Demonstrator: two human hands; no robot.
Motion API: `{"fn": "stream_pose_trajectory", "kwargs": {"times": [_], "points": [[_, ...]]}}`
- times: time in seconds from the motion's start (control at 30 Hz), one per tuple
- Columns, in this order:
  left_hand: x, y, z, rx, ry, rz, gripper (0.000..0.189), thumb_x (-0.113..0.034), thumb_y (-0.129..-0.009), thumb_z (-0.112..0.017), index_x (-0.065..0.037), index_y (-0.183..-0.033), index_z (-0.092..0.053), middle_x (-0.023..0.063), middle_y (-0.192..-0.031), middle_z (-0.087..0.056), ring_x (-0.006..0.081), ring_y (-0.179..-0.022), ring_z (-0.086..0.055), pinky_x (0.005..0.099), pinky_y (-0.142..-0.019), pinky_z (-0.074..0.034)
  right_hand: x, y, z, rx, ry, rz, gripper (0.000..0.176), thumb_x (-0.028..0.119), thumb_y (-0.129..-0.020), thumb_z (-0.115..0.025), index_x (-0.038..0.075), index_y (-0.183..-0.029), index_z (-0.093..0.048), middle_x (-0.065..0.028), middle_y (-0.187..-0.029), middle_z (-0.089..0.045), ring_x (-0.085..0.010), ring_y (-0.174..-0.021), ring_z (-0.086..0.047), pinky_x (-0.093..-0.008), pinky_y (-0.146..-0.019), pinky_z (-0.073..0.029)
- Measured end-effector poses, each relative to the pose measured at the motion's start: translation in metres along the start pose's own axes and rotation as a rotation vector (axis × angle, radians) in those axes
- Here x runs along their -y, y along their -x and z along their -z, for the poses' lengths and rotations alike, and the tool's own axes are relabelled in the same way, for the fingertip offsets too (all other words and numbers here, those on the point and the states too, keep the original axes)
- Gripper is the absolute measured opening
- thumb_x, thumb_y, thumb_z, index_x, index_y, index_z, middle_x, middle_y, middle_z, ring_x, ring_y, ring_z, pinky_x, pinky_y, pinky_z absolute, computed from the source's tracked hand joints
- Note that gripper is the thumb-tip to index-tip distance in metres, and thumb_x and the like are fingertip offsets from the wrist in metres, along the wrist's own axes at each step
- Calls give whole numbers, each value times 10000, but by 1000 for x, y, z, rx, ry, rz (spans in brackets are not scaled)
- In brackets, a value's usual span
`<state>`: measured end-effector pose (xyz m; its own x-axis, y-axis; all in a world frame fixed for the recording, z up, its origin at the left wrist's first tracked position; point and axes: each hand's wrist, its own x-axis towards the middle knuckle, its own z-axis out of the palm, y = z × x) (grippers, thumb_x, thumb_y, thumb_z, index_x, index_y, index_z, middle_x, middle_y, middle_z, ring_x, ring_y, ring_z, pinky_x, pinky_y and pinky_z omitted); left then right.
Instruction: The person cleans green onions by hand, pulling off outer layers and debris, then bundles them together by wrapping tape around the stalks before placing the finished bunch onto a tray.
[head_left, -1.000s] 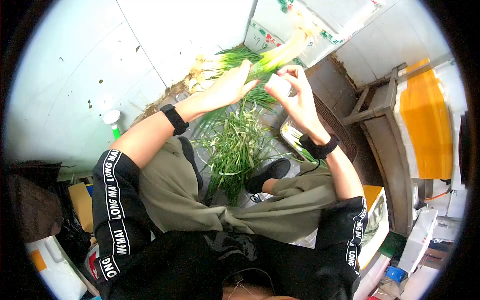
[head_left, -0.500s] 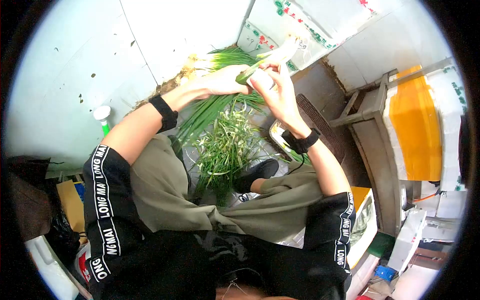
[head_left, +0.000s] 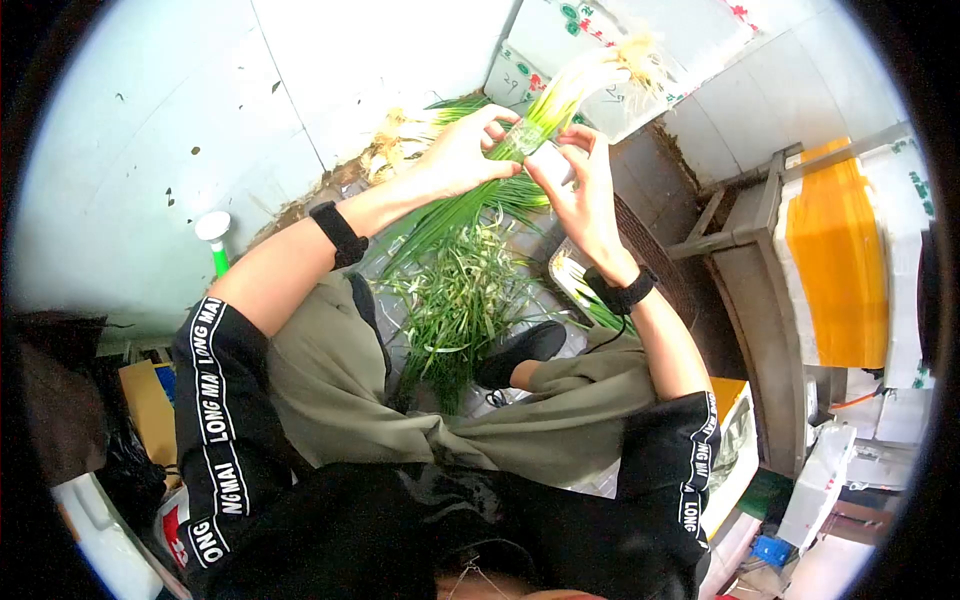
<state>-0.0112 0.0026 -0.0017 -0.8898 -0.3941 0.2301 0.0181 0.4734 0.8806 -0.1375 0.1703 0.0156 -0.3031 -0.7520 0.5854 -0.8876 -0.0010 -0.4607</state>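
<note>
Single view, worn on my head, facing forward and down, wide and round with dark corners. My black shirt [head_left: 330, 520] fills the near bottom; my left hand [head_left: 462, 155] and right hand [head_left: 588, 200] sit above centre, the pale wall [head_left: 180, 110] beyond.

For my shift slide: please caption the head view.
Left hand holds a rooted green bunch; right hand holds a white object; loose leafy greens lie below.

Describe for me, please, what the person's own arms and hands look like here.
The left hand and right hand are ungloved. The left wristband and right wristband are black, the right one with a thin dark cord. The left sleeve and right sleeve are black, with white LONG MAI lettering.
</note>
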Motion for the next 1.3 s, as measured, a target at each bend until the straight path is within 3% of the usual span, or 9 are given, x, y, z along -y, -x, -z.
{"fn": "stream_pose_trajectory", "kwargs": {"times": [0.13, 0.23, 0.33, 0.47, 0.6, 0.83, 0.97, 1.13, 1.3], "points": [[5, -4, -4, -20, -100, -28, 682, -244, -748, -837, -63, -1339, -549, 87, -1096, -584, 164, -944, -534, 332, -826, -479, 9, 1, 1, 132, -214, -322, 372, 290, -867, -764, -22, -1039, -661, -136, -1141, -560, -235, -1011, -583, -329, -851, -492], [0, -1, -2, 107, -225, -114, 698, -259, -791, -814, -37, -1380, -512, 115, -1230, -572, 186, -1121, -527, 340, -960, -458, 1, 0, 1, 162, -255, -342, 383, 316, -886, -746, -16, -1053, -655, -116, -1056, -596, -197, -936, -600, -304, -803, -493], [-9, 5, -2, 253, 410, 29, 666, -223, -916, -712, 21, -1455, -407, 158, -1486, -452, 208, -1399, -385, 365, -1135, -362, -8, 6, -1, 105, -282, -304, 388, 315, -891, -743, -7, -1085, -646, -103, -1013, -614, -188, -900, -605, -311, -800, -495], [-6, 5, -3, 200, 441, 76, 593, -155, -944, -676, -3, -1453, -414, 175, -1341, -589, 223, -1234, -571, 338, -1038, -471, -16, 8, -2, 153, -264, -285, 431, 358, -888, -742, -5, -1105, -656, -114, -1055, -627, -193, -953, -617, -326, -819, -500], [16, -2, -5, 105, 240, 81, 536, -179, -904, -719, -78, -1383, -501, 183, -1276, -611, 234, -1194, -577, 388, -1049, -454, -21, 7, 1, 224, -226, -262, 500, 439, -863, -746, -19, -1061, -706, -145, -1076, -651, -247, -953, -651, -344, -827, -513], [-14, 9, -9, 30, -199, -73, 558, -191, -872, -740, -33, -1356, -511, 128, -1215, -638, 230, -1121, -594, 393, -1007, -457, -9, 5, 2, 156, -447, -391, 461, 408, -896, -715, -48, -963, -698, -191, -1014, -663, -268, -966, -651, -356, -830, -513], [-11, 5, -6, 107, 45, -24, 512, -188, -875, -738, 3, -1297, -519, 143, -1226, -619, 225, -1146, -586, 384, -1012, -451, -14, 5, 7, 224, -409, -239, 419, 370, -948, -663, -41, -1028, -693, -138, -1053, -628, -211, -944, -613, -329, -826, -491], [-28, 7, -2, 268, 430, 212, 557, -139, -964, -648, -4, -1392, -318, 177, -1313, -548, 204, -1203, -563, 331, -1016, -457, -10, 11, 8, 180, -338, -110, 300, 225, -911, -697, -51, -1024, -662, -140, -1116, -590, -273, -1003, -609, -362, -866, -491], [-36, 11, -2, 226, 442, 198, 411, -111, -968, -643, -12, -1291, -409, 155, -1254, -589, 156, -1136, -592, 277, -928, -495, -11, 15, 8, 202, -297, -87, 286, 212, -917, -685, -49, -1034, -661, -140, -1135, -578, -266, -1029, -597, -357, -880, -484]]}}
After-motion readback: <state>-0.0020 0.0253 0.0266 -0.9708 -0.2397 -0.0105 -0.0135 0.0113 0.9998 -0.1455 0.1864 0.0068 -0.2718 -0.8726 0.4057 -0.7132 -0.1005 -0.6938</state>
